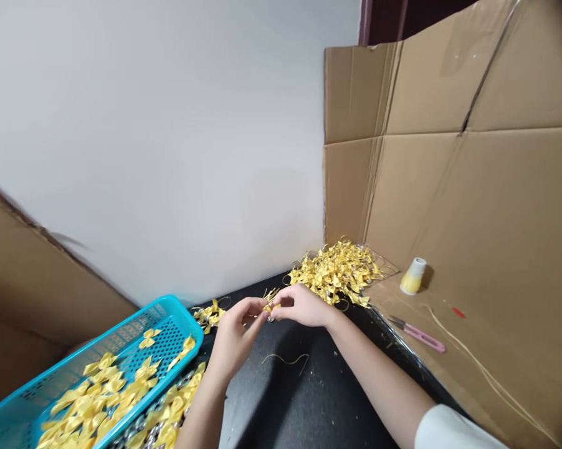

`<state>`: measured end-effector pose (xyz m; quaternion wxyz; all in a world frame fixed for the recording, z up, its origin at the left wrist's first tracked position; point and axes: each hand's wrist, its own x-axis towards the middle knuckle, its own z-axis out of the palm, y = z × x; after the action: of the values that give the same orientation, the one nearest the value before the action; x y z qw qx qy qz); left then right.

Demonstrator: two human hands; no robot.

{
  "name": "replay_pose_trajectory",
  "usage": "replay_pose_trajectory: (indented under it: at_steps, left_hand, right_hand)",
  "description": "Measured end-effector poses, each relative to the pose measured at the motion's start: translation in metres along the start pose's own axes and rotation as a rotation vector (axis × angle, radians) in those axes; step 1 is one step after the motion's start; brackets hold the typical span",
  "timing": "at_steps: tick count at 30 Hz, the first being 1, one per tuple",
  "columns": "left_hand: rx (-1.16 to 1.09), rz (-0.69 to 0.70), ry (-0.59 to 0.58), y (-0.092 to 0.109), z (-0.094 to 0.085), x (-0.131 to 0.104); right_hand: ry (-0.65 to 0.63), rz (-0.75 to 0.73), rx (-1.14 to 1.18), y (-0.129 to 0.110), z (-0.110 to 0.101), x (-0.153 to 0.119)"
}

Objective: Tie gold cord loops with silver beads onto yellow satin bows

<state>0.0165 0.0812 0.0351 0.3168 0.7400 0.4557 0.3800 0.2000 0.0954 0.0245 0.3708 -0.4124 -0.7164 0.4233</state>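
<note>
My left hand [238, 333] and my right hand [302, 305] meet over the black table [281, 386]. Between their fingertips is a small yellow ribbon bow [268, 308], mostly covered by the fingers. Both hands are closed in a pinch on it. A shiny bit shows just below the bow, too small to make out. Behind the hands a few thin gold cord ends stick up. On the table below lies a loose piece of gold cord [285, 359].
A turquoise basket [172, 304] with yellow bows stands left. More bows [169, 411] and silvery bells or beads lie beside it. A heap of corded bows [337, 271] sits at the back. Right, on cardboard, are a thread cone [412, 276], pink snips [423, 337] and cords [486, 377].
</note>
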Motion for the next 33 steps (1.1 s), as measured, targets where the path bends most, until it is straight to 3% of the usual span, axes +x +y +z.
replay_pose_trajectory:
  at_steps: [5,9,13,16,20,23,28,33]
  left_hand:
    - [0.006,-0.002,0.018,-0.004,0.0,0.002]
    - [0.066,-0.056,0.071,-0.008,-0.005,0.003]
    - [0.047,-0.109,0.054,-0.015,-0.007,0.004]
    - [0.015,-0.126,0.039,-0.018,-0.004,0.005]
    - [-0.01,-0.121,0.026,-0.016,-0.001,0.005]
    - [-0.025,-0.116,0.026,-0.014,-0.001,0.004]
    - [-0.04,-0.115,0.022,-0.016,-0.001,0.005]
    - [-0.009,-0.134,-0.027,-0.015,-0.001,0.006]
  right_hand:
    - [0.067,0.053,-0.068,0.001,-0.02,0.0]
    - [0.329,0.149,-0.236,0.009,-0.074,-0.014]
    - [0.558,0.386,-0.419,0.027,-0.126,-0.037]
    - [0.441,0.554,-0.466,0.04,-0.137,-0.045]
    - [0.164,0.712,-0.474,0.052,-0.124,-0.038]
    - [0.069,0.762,-0.518,0.055,-0.114,-0.03]
    - [-0.008,0.735,-0.57,0.047,-0.111,-0.029]
    - [0.07,0.675,-0.637,0.028,-0.114,-0.036]
